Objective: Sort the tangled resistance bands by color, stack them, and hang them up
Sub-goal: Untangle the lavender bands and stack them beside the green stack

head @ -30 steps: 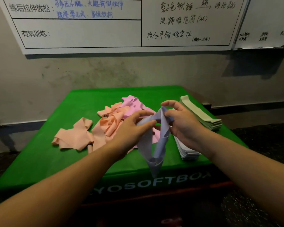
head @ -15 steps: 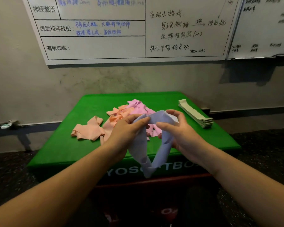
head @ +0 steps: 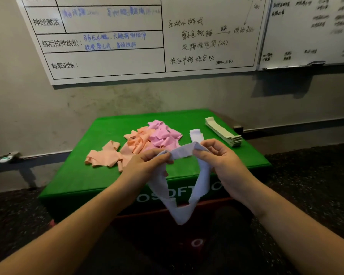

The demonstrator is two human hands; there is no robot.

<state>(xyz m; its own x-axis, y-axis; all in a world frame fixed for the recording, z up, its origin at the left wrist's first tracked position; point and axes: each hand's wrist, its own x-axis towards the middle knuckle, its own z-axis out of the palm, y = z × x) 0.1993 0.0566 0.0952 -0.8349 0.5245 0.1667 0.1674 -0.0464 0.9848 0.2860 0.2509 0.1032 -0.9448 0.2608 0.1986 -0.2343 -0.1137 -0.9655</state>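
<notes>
A pale lavender resistance band hangs as a loop in front of the green soft box. My left hand pinches its upper left part and my right hand pinches its upper right part, with a short stretch of band pulled between them. On the box lie a tangle of peach bands and pink bands. A lavender stack sits behind my right hand. A neat stack of pale green bands lies at the box's right edge.
The box stands against a grey wall with two whiteboards above it. Dark speckled floor surrounds the box. A small white object lies by the wall base at the left.
My hands have moved apart, spreading the lavender band wider between them, so the loop hangs more open. The camera has tilted up and back, showing more wall and the lavender stack.
</notes>
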